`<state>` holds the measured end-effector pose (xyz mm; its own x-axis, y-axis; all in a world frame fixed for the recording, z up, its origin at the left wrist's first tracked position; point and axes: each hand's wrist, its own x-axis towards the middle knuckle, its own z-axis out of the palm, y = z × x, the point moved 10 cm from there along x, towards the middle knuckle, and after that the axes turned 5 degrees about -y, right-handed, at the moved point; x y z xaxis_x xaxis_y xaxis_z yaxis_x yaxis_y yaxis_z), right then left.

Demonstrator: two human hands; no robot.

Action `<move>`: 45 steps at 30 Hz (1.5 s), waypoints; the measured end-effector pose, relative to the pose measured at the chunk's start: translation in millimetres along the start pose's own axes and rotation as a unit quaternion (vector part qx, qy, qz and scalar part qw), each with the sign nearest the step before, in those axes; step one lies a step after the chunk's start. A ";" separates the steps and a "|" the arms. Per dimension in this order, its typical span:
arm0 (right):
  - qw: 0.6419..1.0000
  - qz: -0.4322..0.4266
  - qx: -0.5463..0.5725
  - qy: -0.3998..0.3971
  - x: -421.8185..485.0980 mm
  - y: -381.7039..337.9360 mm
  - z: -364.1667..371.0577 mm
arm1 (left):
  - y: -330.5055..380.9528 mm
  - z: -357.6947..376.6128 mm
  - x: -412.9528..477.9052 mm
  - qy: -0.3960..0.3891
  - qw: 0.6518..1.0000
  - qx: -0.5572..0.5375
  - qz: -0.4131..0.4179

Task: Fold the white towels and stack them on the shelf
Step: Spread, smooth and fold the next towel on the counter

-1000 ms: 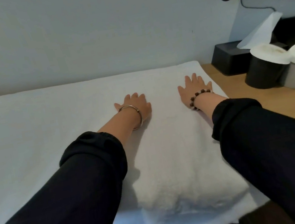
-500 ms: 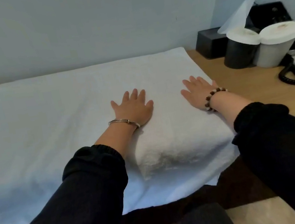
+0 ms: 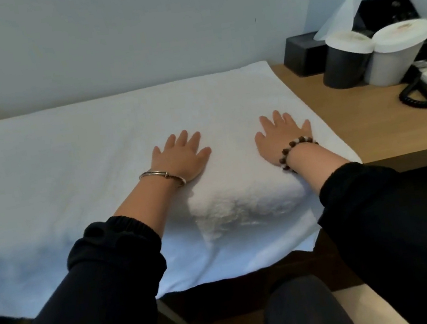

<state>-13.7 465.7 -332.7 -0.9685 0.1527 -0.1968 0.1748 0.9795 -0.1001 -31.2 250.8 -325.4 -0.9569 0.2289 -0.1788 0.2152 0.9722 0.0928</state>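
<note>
folded white towel (image 3: 243, 196) on spread towel (image 3: 65, 164), left of tissue box (image 3: 302, 55); left hand (image 3: 182, 157) and right hand (image 3: 281, 137) flat on top, fingers splayed, gripping nothing; likely pressing fold flat

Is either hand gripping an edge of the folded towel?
No, the left hand and right hand both lie flat with fingers spread on top of the folded towel.

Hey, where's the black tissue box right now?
In the head view the black tissue box sits upper right on the wooden desk by the wall, just behind and left of the black lidded cup.
</note>
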 end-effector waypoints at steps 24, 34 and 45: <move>0.964 -0.260 -0.044 -0.035 -59.7 -394.2 41.1 | -308.3 -7.0 -146.1 0.076 0.971 -0.018 -0.227; 0.957 -0.288 -0.044 -0.016 -64.9 -417.6 52.4 | -435.6 -2.2 -208.2 0.140 0.910 -0.084 -0.381; 0.941 -0.337 -0.024 -0.025 -90.2 -459.2 53.9 | -400.5 -9.1 -180.8 0.139 0.938 -0.036 -0.316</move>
<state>2.9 -4.9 -321.6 -0.8463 -0.5109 -0.1509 -0.4860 0.8565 -0.1740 53.8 -180.3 -321.3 -0.9052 -0.4229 0.0417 -0.4155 0.9014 0.1220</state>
